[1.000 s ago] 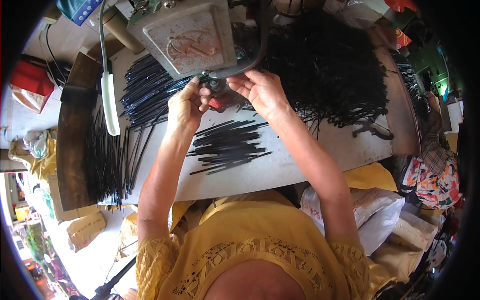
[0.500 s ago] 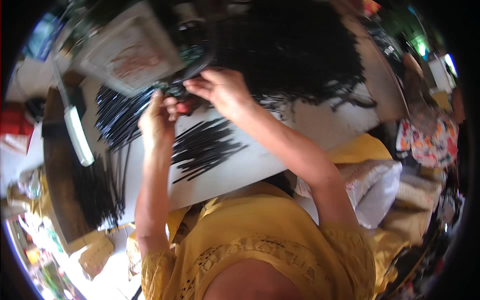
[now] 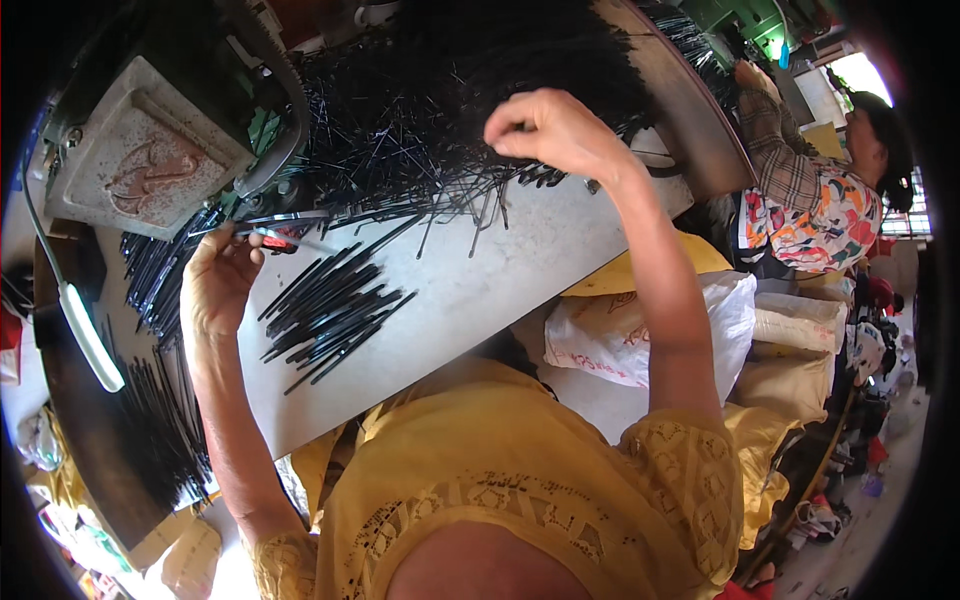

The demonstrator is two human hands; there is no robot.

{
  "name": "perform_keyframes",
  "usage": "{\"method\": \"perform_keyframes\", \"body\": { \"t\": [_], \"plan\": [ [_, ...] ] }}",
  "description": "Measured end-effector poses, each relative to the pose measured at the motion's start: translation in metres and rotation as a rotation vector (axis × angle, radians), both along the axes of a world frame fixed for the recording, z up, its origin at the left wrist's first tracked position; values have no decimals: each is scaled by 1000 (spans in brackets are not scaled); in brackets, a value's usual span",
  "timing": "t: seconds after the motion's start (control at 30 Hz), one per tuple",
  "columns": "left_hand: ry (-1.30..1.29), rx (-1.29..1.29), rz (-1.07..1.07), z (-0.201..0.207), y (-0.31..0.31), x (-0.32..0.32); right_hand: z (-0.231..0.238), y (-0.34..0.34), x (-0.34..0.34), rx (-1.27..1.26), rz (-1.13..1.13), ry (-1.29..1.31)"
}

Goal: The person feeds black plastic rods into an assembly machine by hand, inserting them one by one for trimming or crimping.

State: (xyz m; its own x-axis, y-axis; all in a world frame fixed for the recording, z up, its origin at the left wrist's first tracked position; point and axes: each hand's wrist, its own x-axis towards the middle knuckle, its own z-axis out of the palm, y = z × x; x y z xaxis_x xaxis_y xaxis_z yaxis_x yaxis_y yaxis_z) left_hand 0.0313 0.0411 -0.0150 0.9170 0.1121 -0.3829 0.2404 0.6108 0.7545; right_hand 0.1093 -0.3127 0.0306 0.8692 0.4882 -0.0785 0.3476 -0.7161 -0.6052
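Observation:
My left hand is closed beside the machine, a green body with a worn pale metal cover. A thin dark strip runs from its fingertips; its far end is hard to make out. Just past these fingers shows a small red part. Raised over the large heap of black strips, my right hand has its thumb and fingers curled together. Whether anything is between them is hidden against the dark heap. A loose bundle of short black strips lies on the pale tabletop between my arms.
More black strips lie left of the machine. A lit lamp bar hangs at the left. White sacks stand below the table's right edge. A person in a flowered top works at the far right beside another green machine.
My right hand has left the machine and moved right, over the heap. My left hand stays by the machine. The whole view has shifted, bringing the person at right more into sight.

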Motion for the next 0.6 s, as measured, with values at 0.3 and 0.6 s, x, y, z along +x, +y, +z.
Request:
{"method": "perform_keyframes", "body": {
  "t": [0.3,0.6],
  "plan": [
    [73,70,110,-1,-11,-1,-39,5,-23,-442,-26,-453],
    [94,156,-43,0,0,-13,-26,3,-18,-537,44,-618]
  ]
}}
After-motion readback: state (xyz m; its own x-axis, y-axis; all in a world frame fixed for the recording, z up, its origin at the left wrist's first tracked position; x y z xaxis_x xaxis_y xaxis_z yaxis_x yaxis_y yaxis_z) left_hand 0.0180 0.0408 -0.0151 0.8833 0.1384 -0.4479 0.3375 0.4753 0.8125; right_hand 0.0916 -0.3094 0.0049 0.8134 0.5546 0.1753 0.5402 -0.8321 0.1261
